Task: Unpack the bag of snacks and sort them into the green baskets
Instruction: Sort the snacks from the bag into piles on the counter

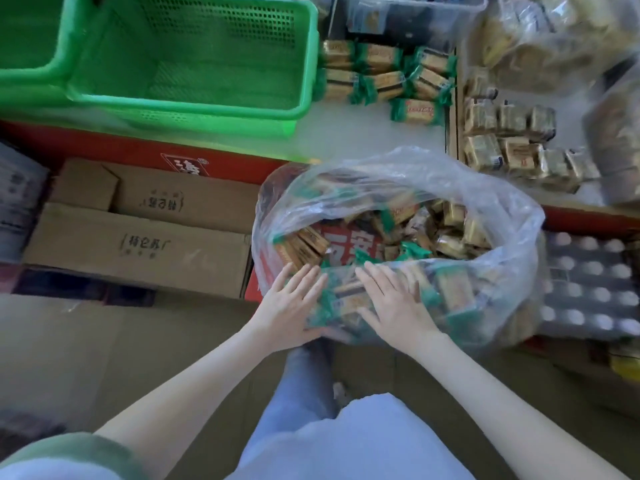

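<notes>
A big clear plastic bag [450, 181] stands open in front of me, filled with small green-and-gold snack packets [398, 213]. My left hand [289, 306] lies flat, fingers straight, on the bag's near side. Beside it my right hand [394, 306] presses flat on the same side, over packets seen through the plastic. A green basket [194, 109] with nothing in it sits at the far left, and part of a second green basket [24, 74] shows at the left edge.
Green-wrapped packets [384, 77] lie in rows right of the basket, and gold packets [509, 143] further right. Cardboard boxes [138, 244] sit on the left, a pack of cans [588, 289] on the right, more filled bags [554, 46] at the top right.
</notes>
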A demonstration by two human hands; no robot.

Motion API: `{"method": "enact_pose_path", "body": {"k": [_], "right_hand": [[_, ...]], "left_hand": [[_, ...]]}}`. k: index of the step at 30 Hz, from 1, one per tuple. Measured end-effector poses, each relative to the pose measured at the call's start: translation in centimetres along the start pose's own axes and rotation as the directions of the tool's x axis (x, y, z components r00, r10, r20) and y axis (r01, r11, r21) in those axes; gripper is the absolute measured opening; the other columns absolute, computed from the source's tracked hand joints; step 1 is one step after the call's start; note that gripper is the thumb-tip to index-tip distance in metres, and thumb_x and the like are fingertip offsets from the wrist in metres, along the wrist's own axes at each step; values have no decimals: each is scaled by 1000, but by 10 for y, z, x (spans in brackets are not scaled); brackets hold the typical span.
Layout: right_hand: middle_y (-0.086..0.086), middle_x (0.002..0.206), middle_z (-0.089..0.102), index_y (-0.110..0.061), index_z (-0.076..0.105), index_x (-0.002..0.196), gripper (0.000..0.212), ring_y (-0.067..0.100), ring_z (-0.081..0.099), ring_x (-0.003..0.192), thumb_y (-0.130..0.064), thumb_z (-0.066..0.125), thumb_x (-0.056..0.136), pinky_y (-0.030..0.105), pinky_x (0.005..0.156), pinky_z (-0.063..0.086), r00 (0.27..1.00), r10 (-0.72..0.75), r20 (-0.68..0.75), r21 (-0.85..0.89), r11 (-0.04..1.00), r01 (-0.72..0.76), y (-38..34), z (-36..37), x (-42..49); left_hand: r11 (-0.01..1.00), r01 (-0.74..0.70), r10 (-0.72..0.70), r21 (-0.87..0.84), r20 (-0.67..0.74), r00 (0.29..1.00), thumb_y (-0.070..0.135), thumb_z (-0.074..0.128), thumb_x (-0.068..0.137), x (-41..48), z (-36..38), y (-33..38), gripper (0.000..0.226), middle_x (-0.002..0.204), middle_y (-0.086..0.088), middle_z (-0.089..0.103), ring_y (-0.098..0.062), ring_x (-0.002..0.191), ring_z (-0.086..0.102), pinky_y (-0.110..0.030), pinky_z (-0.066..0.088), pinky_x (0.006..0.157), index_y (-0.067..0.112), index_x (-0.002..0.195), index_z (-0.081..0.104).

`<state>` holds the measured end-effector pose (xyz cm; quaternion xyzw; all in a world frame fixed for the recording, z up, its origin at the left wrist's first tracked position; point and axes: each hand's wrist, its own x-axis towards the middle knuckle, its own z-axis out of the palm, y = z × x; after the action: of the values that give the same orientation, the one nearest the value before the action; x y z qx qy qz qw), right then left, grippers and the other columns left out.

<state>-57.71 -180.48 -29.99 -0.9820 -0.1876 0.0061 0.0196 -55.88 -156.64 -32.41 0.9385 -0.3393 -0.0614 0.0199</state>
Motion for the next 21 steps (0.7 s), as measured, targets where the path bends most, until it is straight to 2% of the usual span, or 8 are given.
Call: {"method": "enact_pose_path", "body": {"k": [3, 7, 10, 13, 15, 17, 21], "right_hand": [[7, 141, 50, -12, 47, 139, 70, 23, 36, 132, -39, 67, 78, 49, 114, 6, 999, -17, -28, -45, 999, 16, -13, 5, -29], [10, 152, 33, -15, 33, 147, 101, 28, 28, 139, -43, 84, 63, 54, 114, 3, 999, -11, 34, -119, 993, 15, -23, 21, -54], [11, 156, 18, -19, 14, 152, 124, 32, 11, 145, -46, 87, 56, 57, 114, -3, 995, 2, 102, -172, 985, 15, -21, 40, -56], [10, 158, 10, -21, -1, 153, 128, 29, -9, 148, -43, 85, 61, 61, 114, 4, 992, -10, 122, -230, 972, 38, -19, 57, -50], [10, 158, 10, -21, -2, 153, 124, 29, -2, 147, -40, 83, 65, 62, 111, 14, 994, -14, 111, -258, 965, 43, -17, 64, -47], [10, 157, 16, -21, 1, 153, 118, 29, 11, 146, -36, 81, 68, 61, 111, 16, 996, -11, 91, -301, 953, 38, -15, 69, -44], [9, 153, 34, -20, 9, 153, 105, 27, 26, 141, -13, 73, 70, 57, 113, 3, 1000, 6, 9, -382, 924, -2, -6, 71, -33]], "left_hand": [[1000, 7, -6, 18, -58, 998, 64, 70, 69, -13, 15, 22, 100, 149, -17, 40, -32, 139, 37, -54, 15, 115, 10, 147, 38], [997, 36, -27, 64, -134, 991, 57, 81, 62, -16, 35, 41, 111, 150, -18, 38, -33, 140, 34, -55, 11, 116, 13, 148, 27], [992, 79, -62, 93, -176, 983, 54, 79, 66, -8, 45, 49, 106, 150, -18, 37, -34, 140, 34, -54, 4, 118, 12, 148, 27], [990, 100, -76, 104, -217, 973, 47, 77, 73, 3, 52, 53, 98, 151, -18, 36, -34, 141, 32, -53, 2, 118, 11, 149, 26], [987, 121, -95, 101, -229, 969, 45, 78, 74, 7, 56, 53, 99, 152, -18, 35, -33, 141, 32, -53, 5, 118, 10, 149, 24], [983, 149, -121, 108, -234, 965, 47, 79, 71, 12, 57, 50, 102, 151, -19, 36, -33, 141, 33, -53, 8, 117, 9, 149, 25], [970, 206, -165, 132, -268, 949, 41, 84, 65, 26, 56, 40, 104, 146, -19, 44, -33, 136, 41, -54, 14, 116, 4, 145, 29]]}}
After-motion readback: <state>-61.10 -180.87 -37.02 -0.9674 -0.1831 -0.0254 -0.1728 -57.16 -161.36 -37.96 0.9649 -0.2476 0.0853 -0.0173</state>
